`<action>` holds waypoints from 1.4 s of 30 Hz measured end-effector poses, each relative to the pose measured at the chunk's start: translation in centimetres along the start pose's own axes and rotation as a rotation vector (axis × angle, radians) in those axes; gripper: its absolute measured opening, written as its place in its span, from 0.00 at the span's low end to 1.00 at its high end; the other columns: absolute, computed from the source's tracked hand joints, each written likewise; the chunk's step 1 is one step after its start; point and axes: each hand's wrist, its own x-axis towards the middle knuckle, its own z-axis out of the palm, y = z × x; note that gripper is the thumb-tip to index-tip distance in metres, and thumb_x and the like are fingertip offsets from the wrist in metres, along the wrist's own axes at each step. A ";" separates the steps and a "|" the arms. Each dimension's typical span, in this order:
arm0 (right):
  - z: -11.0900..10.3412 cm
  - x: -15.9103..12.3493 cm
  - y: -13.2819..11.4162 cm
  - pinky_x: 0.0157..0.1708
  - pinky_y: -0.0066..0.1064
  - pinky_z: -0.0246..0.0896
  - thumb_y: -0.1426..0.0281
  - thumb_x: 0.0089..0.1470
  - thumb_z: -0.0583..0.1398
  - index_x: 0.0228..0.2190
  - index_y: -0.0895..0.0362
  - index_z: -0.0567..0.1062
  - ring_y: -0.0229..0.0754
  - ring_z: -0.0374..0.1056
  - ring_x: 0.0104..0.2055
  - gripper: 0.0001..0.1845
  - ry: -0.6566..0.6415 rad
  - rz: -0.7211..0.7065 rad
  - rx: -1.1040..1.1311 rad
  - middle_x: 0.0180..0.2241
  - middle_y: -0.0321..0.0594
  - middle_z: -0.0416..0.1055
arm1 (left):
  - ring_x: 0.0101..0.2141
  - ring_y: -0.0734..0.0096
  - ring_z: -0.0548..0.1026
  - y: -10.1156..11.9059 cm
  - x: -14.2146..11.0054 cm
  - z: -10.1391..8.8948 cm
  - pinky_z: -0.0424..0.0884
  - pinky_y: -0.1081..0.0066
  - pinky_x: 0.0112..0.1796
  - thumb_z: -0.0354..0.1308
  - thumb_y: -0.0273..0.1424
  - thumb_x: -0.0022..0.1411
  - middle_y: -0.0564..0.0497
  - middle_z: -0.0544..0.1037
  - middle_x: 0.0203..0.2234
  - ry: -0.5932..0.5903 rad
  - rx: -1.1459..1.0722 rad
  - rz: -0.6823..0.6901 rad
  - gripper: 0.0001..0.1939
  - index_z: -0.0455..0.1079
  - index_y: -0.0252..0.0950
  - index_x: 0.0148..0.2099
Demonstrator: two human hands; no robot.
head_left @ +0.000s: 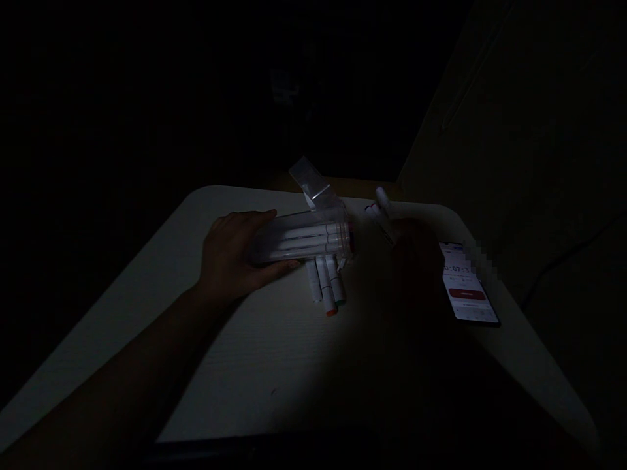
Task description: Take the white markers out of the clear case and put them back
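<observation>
The scene is very dark. My left hand (pixel 235 251) is wrapped round the closed end of a clear plastic marker case (pixel 304 238) lying on its side on a pale table (pixel 255 365), with white markers inside and its lid flap (pixel 308 179) standing open. Three white markers (pixel 326 284) lie loose on the table just in front of the case's mouth. My right hand (pixel 416 254) is a dark shape to the right, closed on a white marker (pixel 385 209) that sticks up and to the left from it.
A phone (pixel 467 284) with a lit screen showing a timer lies on the table at the right, close to my right hand. The table's rounded edges fall off into darkness on the left, right and far side.
</observation>
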 end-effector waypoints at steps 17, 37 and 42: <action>-1.6 0.9 -1.4 0.21 0.24 0.65 0.68 0.50 0.57 0.44 0.55 0.63 0.30 0.65 0.24 0.17 0.778 0.458 0.600 0.30 0.31 0.65 | 0.41 0.60 0.71 -0.1 0.0 0.3 0.66 0.63 0.41 0.61 0.51 0.44 0.46 0.73 0.41 0.069 -0.013 0.045 0.37 0.61 0.34 0.52; -0.2 -0.4 -1.9 0.18 0.22 0.58 0.65 0.52 0.55 0.37 0.55 0.67 0.27 0.61 0.21 0.10 0.212 0.337 0.446 0.30 0.33 0.65 | 0.42 0.57 0.71 0.1 0.0 -0.1 0.66 0.59 0.43 0.60 0.50 0.45 0.46 0.73 0.42 -0.013 0.004 0.010 0.36 0.58 0.40 0.53; -0.2 -0.3 -2.3 0.28 0.26 0.64 0.70 0.47 0.59 0.37 0.54 0.67 0.33 0.66 0.30 0.12 0.058 0.303 0.501 0.34 0.35 0.69 | 0.42 0.56 0.71 0.1 0.0 -0.2 0.66 0.58 0.43 0.59 0.50 0.46 0.49 0.72 0.43 -0.048 0.016 0.027 0.36 0.56 0.43 0.54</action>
